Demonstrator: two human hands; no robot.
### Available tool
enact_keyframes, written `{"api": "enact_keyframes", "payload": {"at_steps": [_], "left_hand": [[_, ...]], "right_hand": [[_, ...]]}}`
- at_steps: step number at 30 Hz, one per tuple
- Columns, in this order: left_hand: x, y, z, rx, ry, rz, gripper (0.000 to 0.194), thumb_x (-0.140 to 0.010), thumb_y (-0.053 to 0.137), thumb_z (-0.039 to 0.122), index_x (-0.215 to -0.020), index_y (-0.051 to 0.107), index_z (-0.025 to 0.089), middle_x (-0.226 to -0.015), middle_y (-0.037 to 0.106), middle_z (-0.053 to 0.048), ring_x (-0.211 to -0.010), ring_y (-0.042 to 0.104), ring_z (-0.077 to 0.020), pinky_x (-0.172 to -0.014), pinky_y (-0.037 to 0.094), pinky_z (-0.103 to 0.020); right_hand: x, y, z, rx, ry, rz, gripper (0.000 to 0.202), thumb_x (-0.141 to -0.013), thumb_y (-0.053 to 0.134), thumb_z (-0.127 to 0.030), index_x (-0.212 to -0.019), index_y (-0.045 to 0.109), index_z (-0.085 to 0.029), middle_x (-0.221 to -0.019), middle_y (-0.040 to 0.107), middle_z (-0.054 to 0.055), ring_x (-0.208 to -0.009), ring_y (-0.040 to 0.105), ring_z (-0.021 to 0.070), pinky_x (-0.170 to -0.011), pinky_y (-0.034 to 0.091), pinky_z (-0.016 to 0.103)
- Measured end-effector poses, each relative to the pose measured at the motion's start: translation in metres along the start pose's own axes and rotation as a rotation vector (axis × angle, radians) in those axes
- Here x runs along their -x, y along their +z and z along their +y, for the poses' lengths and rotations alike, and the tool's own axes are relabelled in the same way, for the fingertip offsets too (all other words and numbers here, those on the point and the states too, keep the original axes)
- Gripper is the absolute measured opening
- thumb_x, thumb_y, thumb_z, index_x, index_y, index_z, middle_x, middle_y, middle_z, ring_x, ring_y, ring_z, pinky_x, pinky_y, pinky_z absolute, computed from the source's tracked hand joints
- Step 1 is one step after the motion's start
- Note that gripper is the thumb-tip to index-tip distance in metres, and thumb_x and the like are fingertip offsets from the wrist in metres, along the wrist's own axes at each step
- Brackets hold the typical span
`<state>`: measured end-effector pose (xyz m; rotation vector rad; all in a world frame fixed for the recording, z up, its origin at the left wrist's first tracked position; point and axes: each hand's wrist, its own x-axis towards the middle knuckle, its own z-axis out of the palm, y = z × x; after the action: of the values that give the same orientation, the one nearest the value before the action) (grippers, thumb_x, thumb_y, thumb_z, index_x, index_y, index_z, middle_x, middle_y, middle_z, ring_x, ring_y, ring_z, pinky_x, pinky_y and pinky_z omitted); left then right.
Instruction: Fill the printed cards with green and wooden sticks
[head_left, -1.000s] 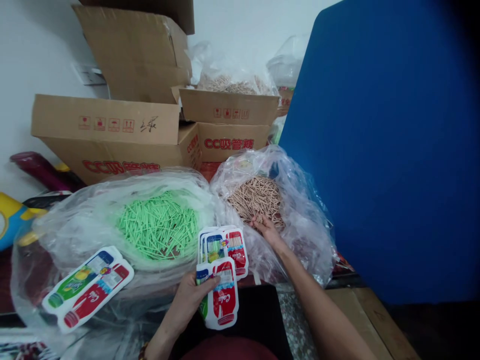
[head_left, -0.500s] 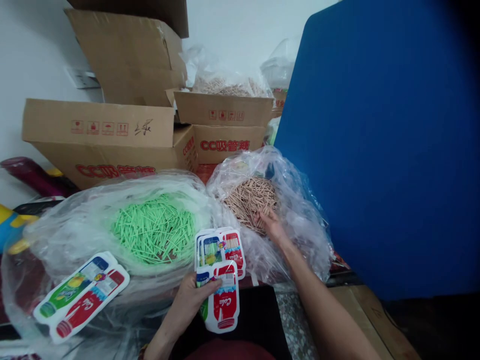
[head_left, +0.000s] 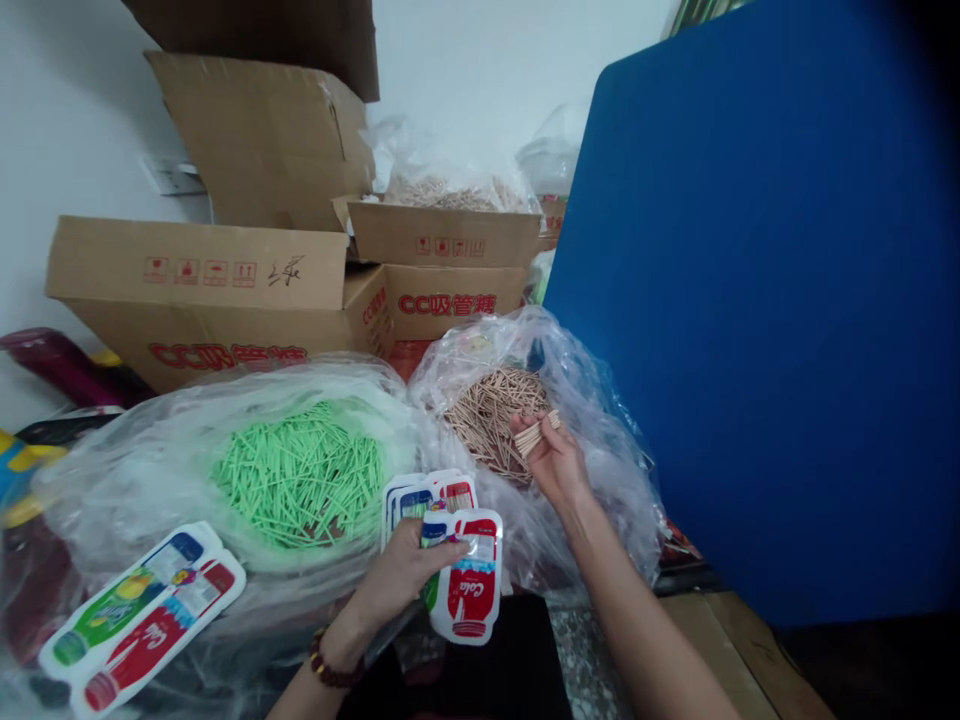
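Note:
My left hand grips a bottle-shaped packet printed with a red Cola bottle and a green one, its thumb across the front. Behind that packet, partly hidden, lie several like it. My right hand is closed round a small bundle of thin tan sticks, held just above a pile of the same sticks in a clear plastic bag. To the left, green sticks fill another open plastic bag. One more packet lies on its near edge.
Open cardboard boxes with red print stand behind the bags, a bag of tan sticks in one. A big blue board walls off the right side. A dark red cylinder lies at far left.
My right hand has lifted from the tan pile and turned palm up, with a bundle of sticks now showing in its fingers. My left hand has moved the front packet slightly right.

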<state>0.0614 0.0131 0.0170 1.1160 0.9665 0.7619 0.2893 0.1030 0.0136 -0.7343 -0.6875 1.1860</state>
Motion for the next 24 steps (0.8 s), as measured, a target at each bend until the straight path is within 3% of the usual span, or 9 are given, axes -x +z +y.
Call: {"api": "enact_keyframes", "payload": {"at_steps": [5,11,19,24], "left_hand": [[-0.020,0.008,0.011,0.001,0.026,-0.058,0.030,-0.070,0.074,0.030,-0.092,0.071,0.011,-0.080,0.072,-0.006,-0.069,0.064,-0.0189,-0.068,0.049,-0.028],[-0.025,0.008,0.012,0.061,0.064,-0.074,0.028,-0.068,0.076,0.027,-0.090,0.070,0.012,-0.077,0.069,-0.002,-0.068,0.060,-0.0146,-0.069,0.047,-0.025],[-0.022,0.008,0.018,0.098,0.069,-0.083,0.026,-0.068,0.076,0.026,-0.088,0.068,0.011,-0.075,0.068,-0.003,-0.064,0.059,-0.0137,-0.066,0.047,-0.025],[-0.027,0.008,0.024,0.082,0.078,-0.063,0.023,-0.067,0.077,0.026,-0.081,0.069,0.011,-0.071,0.068,-0.002,-0.061,0.058,-0.0126,-0.062,0.047,-0.023]], "right_hand": [[0.037,0.035,-0.007,-0.235,0.115,-0.108,0.011,-0.079,0.066,-0.029,-0.086,0.060,-0.024,-0.081,0.068,-0.002,-0.095,0.066,0.0203,-0.099,0.044,0.042],[0.065,0.057,-0.007,-0.238,0.182,-0.114,0.014,-0.080,0.065,-0.030,-0.091,0.059,-0.024,-0.079,0.070,-0.001,-0.087,0.068,0.0211,-0.083,0.051,0.036],[0.076,0.055,-0.004,-0.184,0.186,-0.086,0.015,-0.081,0.064,-0.031,-0.092,0.057,-0.024,-0.074,0.068,-0.001,-0.083,0.068,0.0212,-0.080,0.051,0.036],[0.076,0.049,-0.004,0.006,0.261,-0.232,0.011,-0.080,0.064,-0.029,-0.087,0.062,-0.021,-0.093,0.070,0.003,-0.085,0.066,0.0197,-0.078,0.050,0.033]]}}
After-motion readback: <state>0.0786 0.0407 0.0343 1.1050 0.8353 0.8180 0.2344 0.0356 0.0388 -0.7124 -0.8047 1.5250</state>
